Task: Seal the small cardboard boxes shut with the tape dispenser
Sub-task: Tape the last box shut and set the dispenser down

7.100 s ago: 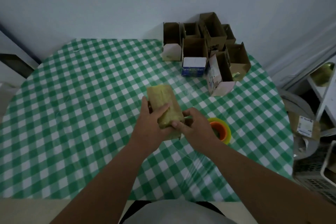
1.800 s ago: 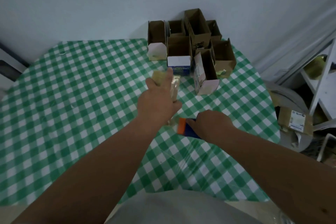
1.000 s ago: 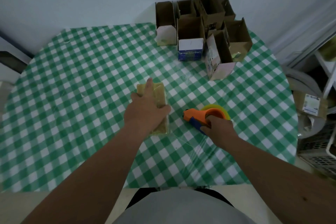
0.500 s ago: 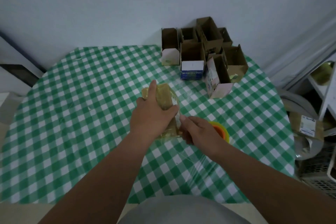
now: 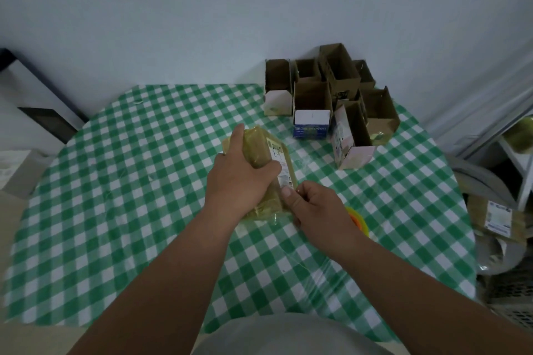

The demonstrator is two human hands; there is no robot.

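Sitting near the middle of the green-checked table (image 5: 115, 181), a small cardboard box (image 5: 261, 150) wrapped in shiny tape is gripped from above by the left hand (image 5: 239, 179), with the thumb curled over the right face by a white printed label and the fingers wrapped down the far left side. The box is tilted a bit, far end pointing away. At its near right corner the right hand (image 5: 314, 209) is pressed up close, thumb laid against the box edge and fingers curled in; whether a bit of tape is pinched there honestly can't be made out. Just behind that right hand, only an orange and yellow sliver of the tape dispenser (image 5: 357, 220) is seen lying on the table, not held by anything. Further back, by the wall, a cluster of open cardboard boxes (image 5: 340, 86) is parked, some upright, one with a blue and white front, a pinkish one tipped over.
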